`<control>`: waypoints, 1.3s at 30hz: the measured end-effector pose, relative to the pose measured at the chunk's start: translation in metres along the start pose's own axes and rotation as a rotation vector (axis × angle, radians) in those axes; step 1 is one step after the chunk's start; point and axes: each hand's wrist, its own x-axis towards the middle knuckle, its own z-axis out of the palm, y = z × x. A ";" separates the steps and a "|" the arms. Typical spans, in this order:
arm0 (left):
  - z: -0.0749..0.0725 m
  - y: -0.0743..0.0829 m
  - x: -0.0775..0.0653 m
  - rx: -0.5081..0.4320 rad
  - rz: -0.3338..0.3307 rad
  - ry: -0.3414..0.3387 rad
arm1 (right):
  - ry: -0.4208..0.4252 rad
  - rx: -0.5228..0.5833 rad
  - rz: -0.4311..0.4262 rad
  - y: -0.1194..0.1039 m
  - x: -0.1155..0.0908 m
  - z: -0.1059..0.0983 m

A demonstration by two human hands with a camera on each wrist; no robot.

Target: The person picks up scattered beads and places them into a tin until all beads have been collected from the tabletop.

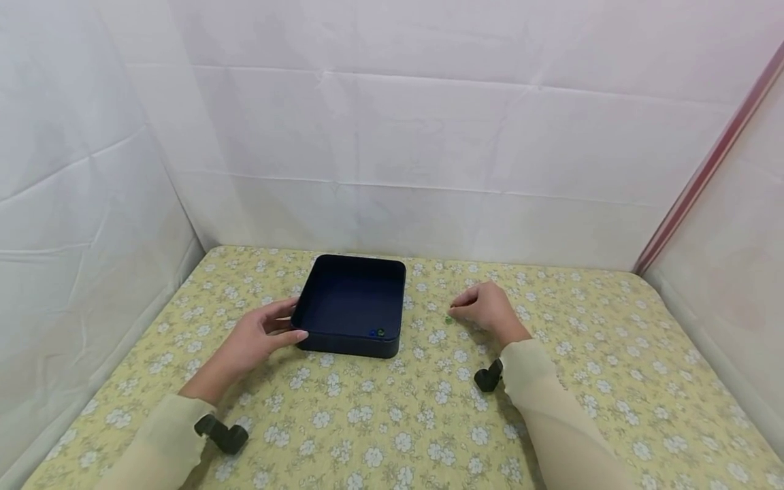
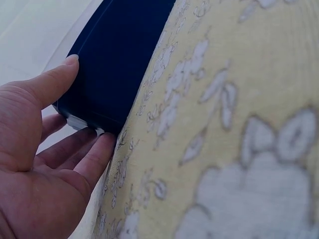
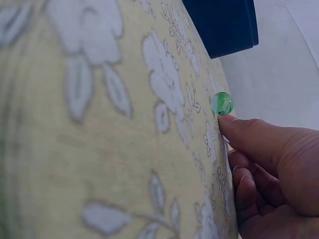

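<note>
A dark navy square tray (image 1: 349,346) sits on the cloth, with a blue marble (image 1: 372,333) and a greenish marble (image 1: 381,332) inside near its front right corner. My left hand (image 1: 260,333) grips the tray's front left corner. The thumb lies on the front wall, and the other fingers are against the left side, as the left wrist view shows. Right of the tray, my right hand (image 1: 486,312) pinches at a clear green-swirled marble (image 3: 222,103) by the cloth. The thumb tip touches this marble; the index fingertip is hidden in the right wrist view.
A yellow floral cloth (image 1: 392,435) covers the table. White sheets (image 1: 422,136) hang behind it and at both sides. A red strip (image 1: 704,170) runs up the right back corner. Black wrist mounts (image 1: 222,435) are strapped on both sleeves.
</note>
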 end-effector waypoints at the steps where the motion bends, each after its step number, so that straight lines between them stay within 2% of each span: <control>1: 0.000 0.000 0.000 0.001 -0.002 0.001 | 0.000 -0.002 -0.004 0.001 0.000 0.000; 8: -0.001 0.001 0.000 0.014 -0.014 0.005 | 0.003 -0.004 -0.023 0.002 0.002 0.000; 24: 0.001 0.000 0.001 0.028 -0.011 -0.013 | -0.008 -0.021 0.006 0.001 0.002 -0.001; 31: 0.001 0.002 -0.001 0.020 -0.007 -0.009 | 0.006 -0.024 -0.053 0.002 0.002 0.000; 39: 0.000 0.001 -0.001 0.010 -0.006 -0.008 | 0.008 -0.022 -0.057 0.003 0.002 0.001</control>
